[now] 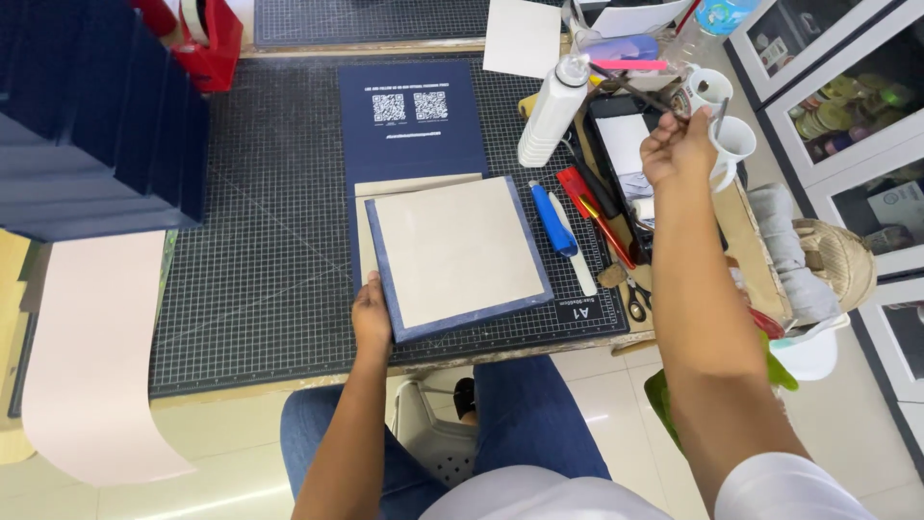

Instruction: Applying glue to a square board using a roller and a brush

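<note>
Pink paper [91, 356] hangs over the counter's [289, 380] near edge at far left, below a stack of navy boxes [96, 125]. On the gridded cutting mat [260, 260], the left hand [372, 320] rests at the lower left corner of a blue-edged board [457, 255], fingers closed on its edge. Right of the board lie a blue-handled tool [551, 220] and a white squeeze bottle [553, 111]. Farther right, the right hand [677, 149] is raised beside a white mug [731, 144], fingers pinching a thin grey tool [719, 117].
</note>
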